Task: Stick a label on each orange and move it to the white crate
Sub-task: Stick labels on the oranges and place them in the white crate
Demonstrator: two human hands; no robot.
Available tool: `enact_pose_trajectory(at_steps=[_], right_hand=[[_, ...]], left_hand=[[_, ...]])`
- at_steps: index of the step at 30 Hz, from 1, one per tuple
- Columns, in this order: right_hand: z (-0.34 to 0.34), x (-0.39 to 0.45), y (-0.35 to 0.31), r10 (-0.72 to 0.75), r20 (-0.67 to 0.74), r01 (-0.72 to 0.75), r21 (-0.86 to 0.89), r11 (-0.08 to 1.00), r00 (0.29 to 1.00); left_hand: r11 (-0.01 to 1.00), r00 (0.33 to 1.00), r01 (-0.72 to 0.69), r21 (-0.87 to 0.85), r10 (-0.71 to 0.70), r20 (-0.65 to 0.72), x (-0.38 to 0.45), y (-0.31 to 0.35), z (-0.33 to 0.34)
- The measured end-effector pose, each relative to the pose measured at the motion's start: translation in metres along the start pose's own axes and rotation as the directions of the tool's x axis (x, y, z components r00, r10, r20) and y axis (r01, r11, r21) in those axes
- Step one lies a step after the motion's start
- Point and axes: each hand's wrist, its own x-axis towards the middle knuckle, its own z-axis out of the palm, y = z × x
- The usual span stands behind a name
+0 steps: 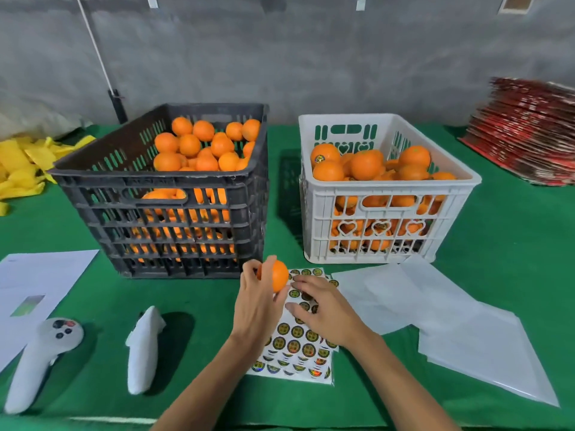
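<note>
My left hand (pixel 259 301) grips one orange (pixel 278 276) just above the near end of the sticker sheet (pixel 295 340). My right hand (pixel 323 306) lies over that sheet of round gold-and-black labels, its fingertips down on the labels beside the orange; whether it pinches one is hidden. The black crate (pixel 161 194) at the left holds several unlabelled oranges. The white crate (pixel 385 188) at the right holds several oranges, one with a label showing.
Two white controllers (pixel 40 356) (pixel 144 346) lie on the green table at the near left, next to white paper (pixel 37 284). Empty white backing sheets (pixel 451 325) lie at the right. Yellow wrappers (pixel 25 163) sit far left, stacked red cartons (pixel 529 132) far right.
</note>
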Motion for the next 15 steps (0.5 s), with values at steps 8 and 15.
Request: enact_pose_trajectory(at_steps=[8,15], right_hand=[[0.001,0.003,0.005,-0.040,-0.032,0.035,-0.125,0.992,0.999],[0.006,0.011,0.002,0.077,-0.139,-0.078,-0.004,0.997,0.987]], left_hand=[[0.996,0.998,0.055,-0.069,-0.058,-0.037,-0.004,-0.004,0.006],[0.999,0.998,0.027,-0.020,-0.029,-0.060,-0.006,-0.006,0.006]])
